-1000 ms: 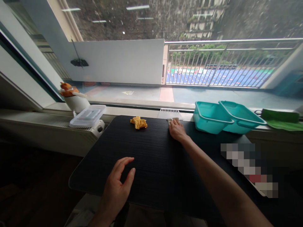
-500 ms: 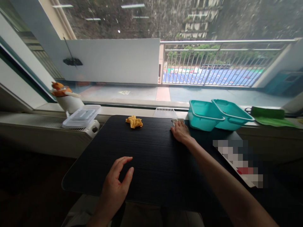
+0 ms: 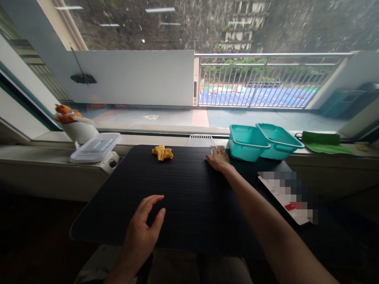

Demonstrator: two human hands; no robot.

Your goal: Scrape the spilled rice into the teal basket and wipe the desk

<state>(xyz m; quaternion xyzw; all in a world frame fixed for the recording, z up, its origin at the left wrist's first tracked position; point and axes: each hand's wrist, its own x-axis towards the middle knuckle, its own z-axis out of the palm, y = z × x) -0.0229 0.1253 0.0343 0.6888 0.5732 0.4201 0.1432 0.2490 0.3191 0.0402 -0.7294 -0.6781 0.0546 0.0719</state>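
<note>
At the far edge of the black tabletop (image 3: 180,197), my right hand (image 3: 218,158) presses down on a small pale wipe (image 3: 213,149). Its fingers cover most of the wipe, and the thumb points left. Just right of that hand is a teal plastic basin (image 3: 248,153). My left hand (image 3: 145,225) hovers over the near part of the table, thumb and fingers apart and nothing between them. A crumpled yellow cloth (image 3: 162,152) lies near the back left of the table, beyond both hands.
A second teal basin (image 3: 280,144) adjoins the first. At right lies a white, partly pixelated flat item (image 3: 284,201). Green cloth (image 3: 321,141) rests on the windowsill. On the left, a radiator (image 3: 56,173) carries a clear lidded box (image 3: 96,148), with a white container (image 3: 79,132) behind.
The view has turned slightly right, so the table and basins appear further left. My right hand stays on the wipe beside the basin. My left hand keeps its open shape.
</note>
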